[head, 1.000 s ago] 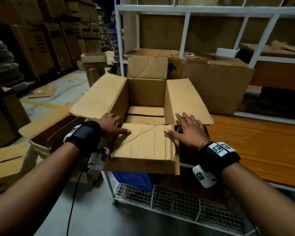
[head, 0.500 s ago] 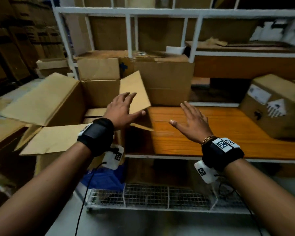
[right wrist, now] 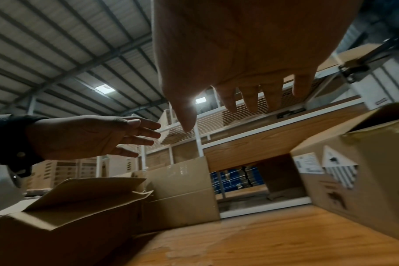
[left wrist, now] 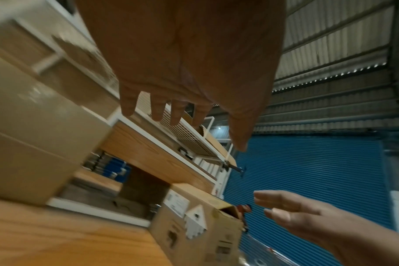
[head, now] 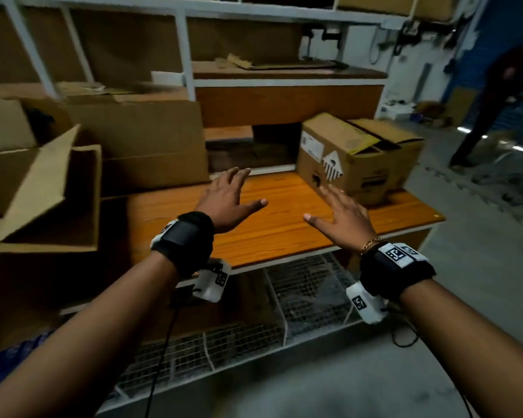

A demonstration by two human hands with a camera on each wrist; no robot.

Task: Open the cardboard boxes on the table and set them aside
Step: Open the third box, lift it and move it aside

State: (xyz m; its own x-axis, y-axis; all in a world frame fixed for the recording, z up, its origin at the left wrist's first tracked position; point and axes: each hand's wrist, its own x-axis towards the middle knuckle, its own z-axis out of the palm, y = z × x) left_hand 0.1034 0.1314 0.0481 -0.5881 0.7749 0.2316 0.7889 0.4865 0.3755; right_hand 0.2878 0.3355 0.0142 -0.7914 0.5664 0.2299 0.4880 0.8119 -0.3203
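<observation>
**A:** Start close in. What are the hands doing?

**B:** Both are empty. The left hand [head: 227, 203] and the right hand [head: 343, 214] hover over the bare wood of the desk [head: 284, 236], fingers straight and spread, holding nothing. The right hand is the nearer one to the work.

**A:** And what is already finished?

**B:** At the left edge an opened box [head: 40, 188] has its flaps standing up; I judge that one done and set aside. Whether it rests on the desk or just off its end I cannot tell, as that side is dark and blurred.

**A:** What is left?

**B:** The box with the white label [head: 338, 155] stands on the right end of the desk, just beyond the right fingertips. Its top flaps lie mostly down with a gap showing, so it looks loosely shut, not sealed. I take it as the next one. A second carton [head: 402, 155] sits right behind it, touching, also with flaps down.

**A:** Farther back?

**B:** A large closed box [head: 139, 140] stands against the shelf frame [head: 184, 55]. So roughly one done, at least two to go.
</observation>
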